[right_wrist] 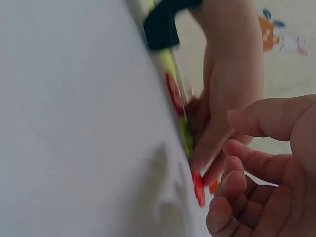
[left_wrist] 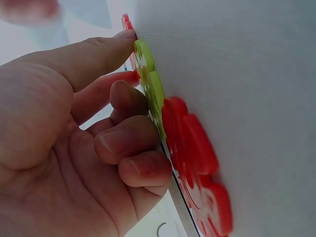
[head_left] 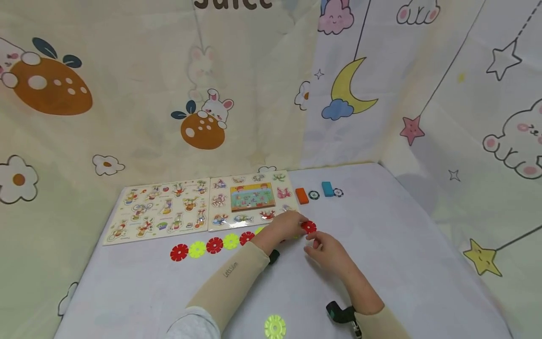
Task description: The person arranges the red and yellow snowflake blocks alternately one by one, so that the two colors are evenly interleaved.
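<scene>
My left hand [head_left: 288, 226] pinches a red flower-shaped plastic disc [head_left: 310, 227] between thumb and index finger at the right end of a row. The disc lies flat on the white cloth. Under the left wrist, the row of red and yellow-green discs [head_left: 197, 249] is partly hidden. In the left wrist view, a nearer red disc [left_wrist: 192, 163] and a yellow-green disc [left_wrist: 149, 81] lie beside the curled lower fingers. Close to the right of the held disc is my right hand [head_left: 330, 254], its fingers loosely bent and holding nothing.
Two picture puzzle boards [head_left: 250, 219] lie behind the row. An orange block [head_left: 302, 196], a blue block [head_left: 327, 189] and two small round dark-and-white pieces [head_left: 314, 195] are at the back. A single yellow-green disc [head_left: 275, 326] lies near the front edge.
</scene>
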`<state>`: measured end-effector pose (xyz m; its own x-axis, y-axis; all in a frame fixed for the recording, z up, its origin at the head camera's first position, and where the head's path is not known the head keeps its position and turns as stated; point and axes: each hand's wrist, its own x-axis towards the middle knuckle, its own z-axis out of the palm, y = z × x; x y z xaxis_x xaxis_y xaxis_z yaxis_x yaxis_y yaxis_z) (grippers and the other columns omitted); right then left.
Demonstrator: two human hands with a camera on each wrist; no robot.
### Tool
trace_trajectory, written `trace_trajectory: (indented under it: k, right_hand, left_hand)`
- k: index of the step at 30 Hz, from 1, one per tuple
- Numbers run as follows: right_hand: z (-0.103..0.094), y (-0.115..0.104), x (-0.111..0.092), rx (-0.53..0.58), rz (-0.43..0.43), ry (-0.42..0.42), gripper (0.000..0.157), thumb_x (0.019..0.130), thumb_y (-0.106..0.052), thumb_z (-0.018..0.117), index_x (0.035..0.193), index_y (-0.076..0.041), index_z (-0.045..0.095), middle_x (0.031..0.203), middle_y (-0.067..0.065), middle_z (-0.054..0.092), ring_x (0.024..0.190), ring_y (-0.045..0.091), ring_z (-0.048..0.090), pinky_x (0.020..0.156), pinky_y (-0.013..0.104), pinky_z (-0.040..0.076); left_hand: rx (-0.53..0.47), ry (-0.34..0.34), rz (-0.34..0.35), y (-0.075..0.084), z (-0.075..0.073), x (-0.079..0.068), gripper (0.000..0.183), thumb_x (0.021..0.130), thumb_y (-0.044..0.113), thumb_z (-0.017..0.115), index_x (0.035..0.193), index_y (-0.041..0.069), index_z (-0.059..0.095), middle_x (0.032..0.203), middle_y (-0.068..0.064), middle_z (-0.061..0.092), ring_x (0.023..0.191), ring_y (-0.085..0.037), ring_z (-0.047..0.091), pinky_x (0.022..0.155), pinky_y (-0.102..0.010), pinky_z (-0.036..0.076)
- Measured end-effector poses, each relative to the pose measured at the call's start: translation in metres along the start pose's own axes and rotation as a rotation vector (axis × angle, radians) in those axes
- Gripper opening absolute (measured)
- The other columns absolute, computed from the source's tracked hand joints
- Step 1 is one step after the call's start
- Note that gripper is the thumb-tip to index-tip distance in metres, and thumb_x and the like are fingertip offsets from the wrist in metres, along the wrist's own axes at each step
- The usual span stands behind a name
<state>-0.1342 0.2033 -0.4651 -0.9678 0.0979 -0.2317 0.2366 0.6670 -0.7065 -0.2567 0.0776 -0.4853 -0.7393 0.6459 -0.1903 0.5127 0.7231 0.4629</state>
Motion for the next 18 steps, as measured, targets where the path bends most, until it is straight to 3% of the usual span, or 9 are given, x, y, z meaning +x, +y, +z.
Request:
trace_trajectory:
  k: [3,9,14,18]
  right_hand:
    - [0.011,-0.004,-0.023,0.003,-0.103,-0.052,0.024,0.085,-0.023,0.07,0.106,-0.013,0.063,0.079,0.0,0.05,0.065,0.015,0.047,0.054,0.027,0.042]
    - [0.034,-0.013,-0.056,-0.042,-0.285,-0.237,0.02,0.083,-0.028,0.071,0.099,-0.017,0.064,0.077,-0.005,0.051,0.065,0.01,0.047,0.058,0.024,0.042]
    - [0.057,-0.021,-0.08,-0.162,-0.416,-0.371,0.026,0.075,-0.033,0.078,0.094,-0.023,0.063,0.076,-0.011,0.048,0.067,0.001,0.045,0.063,0.02,0.04]
    - [0.07,-0.024,-0.09,-0.307,-0.493,-0.417,0.032,0.068,-0.024,0.079,0.095,-0.024,0.062,0.08,-0.017,0.046,0.067,-0.003,0.044,0.063,0.017,0.04]
  left_hand:
    - [-0.007,0.003,-0.004,0.0,0.001,-0.001,0.041,0.087,0.032,0.068,0.126,0.024,0.062,0.115,0.007,0.063,0.088,-0.011,0.051,0.079,-0.027,0.045]
    - [-0.022,0.011,-0.005,-0.002,0.001,-0.002,0.042,0.087,0.033,0.068,0.127,0.025,0.061,0.117,0.007,0.061,0.091,-0.011,0.051,0.081,-0.028,0.045]
    - [-0.021,0.007,-0.004,-0.002,0.002,-0.003,0.043,0.086,0.034,0.068,0.128,0.025,0.06,0.117,0.007,0.061,0.092,-0.01,0.05,0.081,-0.027,0.045]
    - [-0.029,0.005,-0.007,-0.001,0.003,-0.002,0.043,0.086,0.033,0.068,0.128,0.024,0.06,0.116,0.007,0.061,0.091,-0.01,0.05,0.079,-0.026,0.045]
